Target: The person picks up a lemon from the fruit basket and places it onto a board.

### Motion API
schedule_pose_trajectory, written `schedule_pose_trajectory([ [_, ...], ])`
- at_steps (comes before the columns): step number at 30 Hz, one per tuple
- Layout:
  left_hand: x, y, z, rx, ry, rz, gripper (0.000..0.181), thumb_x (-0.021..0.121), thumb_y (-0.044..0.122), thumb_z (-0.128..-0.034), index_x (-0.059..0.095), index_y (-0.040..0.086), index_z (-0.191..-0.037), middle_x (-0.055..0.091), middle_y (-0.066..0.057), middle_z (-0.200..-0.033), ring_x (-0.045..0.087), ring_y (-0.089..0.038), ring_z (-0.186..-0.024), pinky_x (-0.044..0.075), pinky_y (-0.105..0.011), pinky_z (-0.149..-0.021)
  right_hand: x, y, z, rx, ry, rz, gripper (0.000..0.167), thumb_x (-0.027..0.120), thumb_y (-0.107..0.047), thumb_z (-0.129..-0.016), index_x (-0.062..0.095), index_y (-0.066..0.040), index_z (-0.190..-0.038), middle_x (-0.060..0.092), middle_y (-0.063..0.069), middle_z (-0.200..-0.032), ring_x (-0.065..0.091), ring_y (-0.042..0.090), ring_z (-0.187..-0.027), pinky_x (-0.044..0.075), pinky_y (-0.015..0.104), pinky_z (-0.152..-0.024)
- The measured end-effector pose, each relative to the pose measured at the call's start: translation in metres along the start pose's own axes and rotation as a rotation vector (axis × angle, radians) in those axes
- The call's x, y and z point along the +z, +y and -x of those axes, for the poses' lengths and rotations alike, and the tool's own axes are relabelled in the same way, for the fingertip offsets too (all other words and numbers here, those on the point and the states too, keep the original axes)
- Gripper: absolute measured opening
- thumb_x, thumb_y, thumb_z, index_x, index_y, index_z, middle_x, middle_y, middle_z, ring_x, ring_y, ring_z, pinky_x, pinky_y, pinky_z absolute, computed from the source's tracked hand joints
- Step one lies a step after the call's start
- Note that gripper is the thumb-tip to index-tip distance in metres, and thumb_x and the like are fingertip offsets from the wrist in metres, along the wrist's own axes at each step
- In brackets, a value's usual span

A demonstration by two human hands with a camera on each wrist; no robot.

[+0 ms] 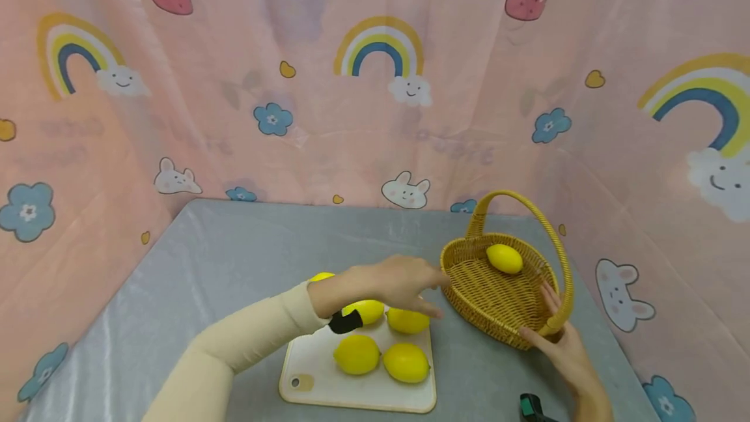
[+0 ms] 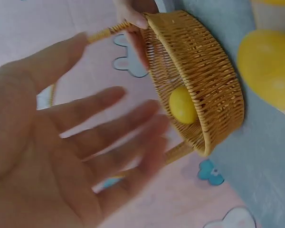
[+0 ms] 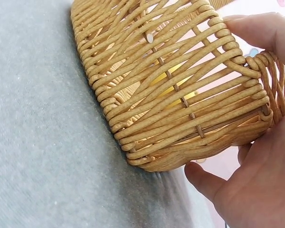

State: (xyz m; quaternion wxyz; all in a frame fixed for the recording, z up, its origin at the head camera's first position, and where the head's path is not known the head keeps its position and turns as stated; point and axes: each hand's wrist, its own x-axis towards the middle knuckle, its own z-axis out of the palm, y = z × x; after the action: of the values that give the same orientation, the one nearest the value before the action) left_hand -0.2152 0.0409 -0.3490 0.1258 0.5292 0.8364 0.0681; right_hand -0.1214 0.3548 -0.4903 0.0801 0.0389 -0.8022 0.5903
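Note:
A yellow wicker basket (image 1: 498,295) with a tall hoop handle stands at the right, one lemon (image 1: 505,258) lying inside near its far side. My right hand (image 1: 559,347) grips the near right rim at the handle's foot; in the right wrist view the hand (image 3: 263,175) is around that corner of the woven wall. My left hand (image 1: 401,281) hovers beside the basket's left rim, above a white cutting board (image 1: 351,393). Its fingers are spread and hold nothing, as the left wrist view of the palm (image 2: 42,156) confirms. Several lemons (image 1: 406,363) lie on the board, partly hidden by the left forearm.
A grey cloth covers the table (image 1: 263,239). Pink printed curtains (image 1: 328,148) enclose the back and both sides. Black straps show at both wrists, the left one (image 1: 346,322) over the lemons.

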Motion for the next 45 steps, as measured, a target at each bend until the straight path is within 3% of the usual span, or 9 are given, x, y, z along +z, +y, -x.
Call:
schedule_pose_trajectory([
  [4, -0.004, -0.006, -0.053, 0.075, 0.039, 0.054, 0.046, 0.064, 0.034, -0.0987, 0.057, 0.012, -0.139, 0.058, -0.003, -0.139, 0.055, -0.013, -0.124, 0.043, -0.02, -0.098, -0.001, -0.001, -0.001, 0.041, -0.004, 0.016, 0.089, 0.065, -0.001, -0.095, 0.008, -0.018, -0.161, -0.006, 0.0, -0.167, -0.013, 0.02, -0.148, -0.01, 0.067, -0.11],
  [10, -0.003, -0.016, -0.122, 0.052, 0.072, -0.051, 0.049, 0.061, 0.032, -0.1004, 0.052, 0.012, -0.144, 0.051, -0.003, -0.144, 0.049, -0.016, -0.13, 0.041, -0.02, -0.1, -0.004, -0.001, -0.002, 0.007, 0.006, 0.031, 0.09, 0.065, 0.002, -0.093, 0.011, -0.021, -0.161, -0.003, 0.001, -0.167, -0.011, 0.021, -0.148, -0.011, 0.072, -0.107],
  [14, -0.001, -0.02, -0.154, 0.0, 0.061, -0.069, 0.052, 0.06, 0.03, -0.101, 0.047, 0.013, -0.148, 0.049, -0.001, -0.147, 0.047, -0.013, -0.132, 0.039, -0.02, -0.103, -0.007, -0.001, -0.001, 0.008, 0.013, 0.032, 0.09, 0.065, 0.002, -0.093, 0.012, -0.023, -0.161, -0.002, -0.003, -0.167, -0.01, 0.018, -0.148, -0.011, 0.07, -0.108],
  [18, 0.002, -0.018, -0.178, -0.05, 0.025, -0.037, 0.053, 0.058, 0.028, -0.1019, 0.043, 0.015, -0.151, 0.045, 0.004, -0.15, 0.041, -0.008, -0.137, 0.033, -0.019, -0.107, -0.008, -0.001, 0.001, 0.0, 0.005, 0.03, 0.09, 0.065, 0.002, -0.093, 0.013, -0.022, -0.161, -0.001, -0.001, -0.167, -0.01, 0.018, -0.148, -0.011, 0.07, -0.108],
  [22, 0.004, -0.011, -0.194, -0.098, -0.033, -0.019, 0.053, 0.059, 0.028, -0.1014, 0.043, 0.019, -0.152, 0.043, 0.009, -0.152, 0.037, -0.005, -0.139, 0.032, -0.018, -0.108, -0.006, 0.0, 0.003, -0.004, -0.003, 0.008, 0.089, 0.065, 0.004, -0.093, 0.013, -0.019, -0.161, -0.001, 0.001, -0.167, -0.011, 0.02, -0.149, -0.011, 0.069, -0.109],
  [28, 0.005, -0.006, -0.205, -0.169, -0.114, -0.043, 0.057, 0.061, 0.026, -0.1003, 0.04, 0.027, -0.153, 0.037, 0.013, -0.154, 0.033, -0.004, -0.141, 0.033, -0.019, -0.107, -0.003, 0.001, 0.002, 0.023, 0.0, -0.011, 0.088, 0.065, 0.002, -0.093, 0.014, -0.021, -0.161, -0.002, -0.002, -0.167, -0.013, 0.024, -0.148, -0.009, 0.071, -0.108],
  [37, 0.008, -0.002, -0.211, -0.197, -0.131, -0.017, 0.06, 0.059, 0.026, -0.1007, 0.034, 0.028, -0.155, 0.034, 0.014, -0.156, 0.032, -0.004, -0.142, 0.031, -0.019, -0.109, -0.003, -0.003, 0.0, 0.048, -0.001, -0.01, 0.09, 0.067, 0.0, -0.093, 0.011, -0.019, -0.161, -0.005, 0.008, -0.167, -0.014, 0.028, -0.148, -0.008, 0.071, -0.109],
  [41, 0.01, -0.001, -0.215, -0.248, -0.153, 0.038, 0.063, 0.061, 0.025, -0.0994, 0.032, 0.031, -0.156, 0.034, 0.017, -0.155, 0.032, -0.002, -0.141, 0.032, -0.02, -0.108, -0.003, -0.004, 0.0, 0.07, -0.008, -0.033, 0.09, 0.066, 0.0, -0.093, 0.01, -0.017, -0.161, -0.007, 0.008, -0.167, -0.016, 0.03, -0.147, -0.007, 0.071, -0.108],
  [45, 0.015, -0.002, -0.219, -0.291, -0.176, 0.06, 0.066, 0.063, 0.027, -0.0984, 0.031, 0.034, -0.156, 0.033, 0.019, -0.155, 0.031, -0.001, -0.141, 0.033, -0.021, -0.108, -0.002, -0.003, 0.001, 0.035, -0.006, -0.012, 0.09, 0.066, 0.002, -0.092, 0.012, -0.017, -0.161, -0.004, 0.007, -0.167, -0.013, 0.033, -0.148, -0.005, 0.075, -0.106],
])
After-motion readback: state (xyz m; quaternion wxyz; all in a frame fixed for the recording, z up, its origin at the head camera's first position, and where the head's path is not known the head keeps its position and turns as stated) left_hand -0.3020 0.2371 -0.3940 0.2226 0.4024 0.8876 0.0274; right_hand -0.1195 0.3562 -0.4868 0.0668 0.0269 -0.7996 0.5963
